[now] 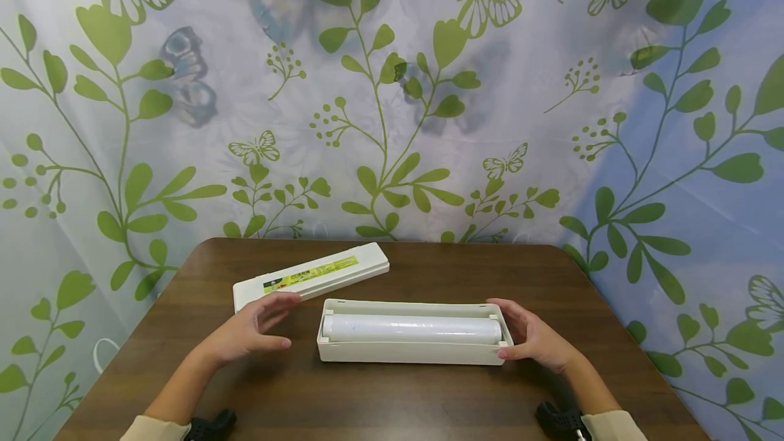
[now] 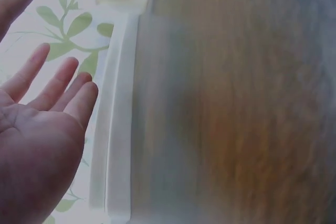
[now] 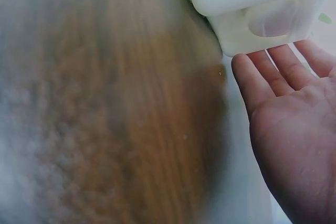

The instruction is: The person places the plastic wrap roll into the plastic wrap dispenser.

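A long white dispenser box [image 1: 412,352] lies open in the middle of the brown table [image 1: 380,400], with a roll of clear film [image 1: 410,329] inside. Its white lid [image 1: 311,275], with a yellow-green label, lies apart at the back left. My left hand [image 1: 288,322] hovers open between the lid and the box's left end, holding nothing. In the left wrist view its palm [image 2: 47,108] is spread beside the lid's [image 2: 118,119] long edge. My right hand [image 1: 508,329] is open against the box's right end. The right wrist view shows its straight fingers [image 3: 268,74] at the box corner [image 3: 252,3].
A curtain [image 1: 392,101] printed with green leaves and butterflies hangs behind and around the table. Black wrist mounts [image 1: 211,425] show at the bottom edge by both sleeves. The table's rounded far corners lie close behind the lid.
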{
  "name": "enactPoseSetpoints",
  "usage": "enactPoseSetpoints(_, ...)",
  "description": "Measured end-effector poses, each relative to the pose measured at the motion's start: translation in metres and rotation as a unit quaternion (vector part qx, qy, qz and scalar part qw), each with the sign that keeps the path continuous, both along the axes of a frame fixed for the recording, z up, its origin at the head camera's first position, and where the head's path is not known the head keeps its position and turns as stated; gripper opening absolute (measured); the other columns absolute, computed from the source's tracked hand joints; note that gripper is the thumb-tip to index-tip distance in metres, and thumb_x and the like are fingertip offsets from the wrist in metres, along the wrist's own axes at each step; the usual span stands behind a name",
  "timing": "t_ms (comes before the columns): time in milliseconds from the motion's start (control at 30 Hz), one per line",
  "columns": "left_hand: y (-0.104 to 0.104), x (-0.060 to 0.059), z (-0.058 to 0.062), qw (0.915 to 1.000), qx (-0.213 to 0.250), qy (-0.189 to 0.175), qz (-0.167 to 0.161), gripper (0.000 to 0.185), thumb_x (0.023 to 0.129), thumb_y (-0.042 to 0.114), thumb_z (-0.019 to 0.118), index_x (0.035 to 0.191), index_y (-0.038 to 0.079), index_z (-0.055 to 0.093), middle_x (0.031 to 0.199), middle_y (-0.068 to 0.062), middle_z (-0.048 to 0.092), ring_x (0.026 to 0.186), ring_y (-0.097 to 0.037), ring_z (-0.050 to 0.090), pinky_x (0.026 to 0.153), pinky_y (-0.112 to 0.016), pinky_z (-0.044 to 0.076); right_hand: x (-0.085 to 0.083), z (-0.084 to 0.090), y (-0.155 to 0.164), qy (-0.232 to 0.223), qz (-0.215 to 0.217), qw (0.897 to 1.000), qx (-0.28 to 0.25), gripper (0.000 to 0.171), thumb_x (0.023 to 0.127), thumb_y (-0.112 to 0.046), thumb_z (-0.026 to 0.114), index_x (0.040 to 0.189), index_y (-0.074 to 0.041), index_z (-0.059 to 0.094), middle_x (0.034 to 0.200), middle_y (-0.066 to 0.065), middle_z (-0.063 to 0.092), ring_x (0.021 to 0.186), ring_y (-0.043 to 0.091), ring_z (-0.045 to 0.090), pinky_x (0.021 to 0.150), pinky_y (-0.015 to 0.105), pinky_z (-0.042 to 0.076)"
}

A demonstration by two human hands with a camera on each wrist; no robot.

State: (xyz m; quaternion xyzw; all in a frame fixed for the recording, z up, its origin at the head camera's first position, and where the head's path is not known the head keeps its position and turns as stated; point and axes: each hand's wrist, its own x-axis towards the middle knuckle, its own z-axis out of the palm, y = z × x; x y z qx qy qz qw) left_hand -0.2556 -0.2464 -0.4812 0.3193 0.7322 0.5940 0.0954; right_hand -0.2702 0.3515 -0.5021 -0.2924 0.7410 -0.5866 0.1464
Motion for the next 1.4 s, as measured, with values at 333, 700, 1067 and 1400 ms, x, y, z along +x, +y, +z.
enactPoseSetpoints(333,-0.02,-0.01,0.005,0.9982,-0.014,0.032,0.048,0.071,0.084,-0.004,0.078,0.145,-0.011,0.042,0.149,-0.034,0.043,0.138,0.003,0.048,0.111,-0.014,0.04,0.0,0.0,-0.001,-0.011,-0.001,1.0,0.003,0.092,0.083,0.0,0.077,0.155,0.008,0.021,0.149,0.035,0.039,0.122,0.011,0.058,0.095,0.032,0.056)
enactPoseSetpoints(700,-0.039,-0.018,0.008,0.9952,-0.008,0.064,0.074,0.071,0.084,-0.006,0.078,0.145,-0.013,0.041,0.142,0.007,0.057,0.137,0.002,0.049,0.11,-0.013,0.04,0.001,0.001,-0.001,-0.021,-0.004,1.0,0.007,0.092,0.083,-0.002,0.078,0.156,0.006,0.022,0.149,0.033,0.04,0.12,0.012,0.058,0.095,0.034,0.056)
enactPoseSetpoints(1067,-0.055,-0.029,0.007,0.9893,-0.048,0.061,0.123,0.072,0.082,-0.001,0.082,0.144,-0.006,0.046,0.147,-0.027,0.05,0.135,0.007,0.048,0.11,-0.01,0.037,0.0,0.001,-0.001,-0.017,0.003,1.0,0.001,0.087,0.083,-0.002,0.077,0.155,0.003,0.028,0.146,0.033,0.041,0.119,0.013,0.058,0.094,0.034,0.057)
enactPoseSetpoints(1400,-0.072,-0.038,0.003,0.9618,-0.168,0.098,0.193,0.075,0.074,0.02,0.093,0.138,0.003,0.058,0.14,-0.02,0.059,0.127,0.004,0.049,0.102,-0.004,0.035,-0.002,-0.004,0.0,-0.015,0.006,1.0,-0.004,0.087,0.083,0.0,0.077,0.155,0.002,0.028,0.146,0.033,0.041,0.119,0.013,0.059,0.092,0.036,0.058)
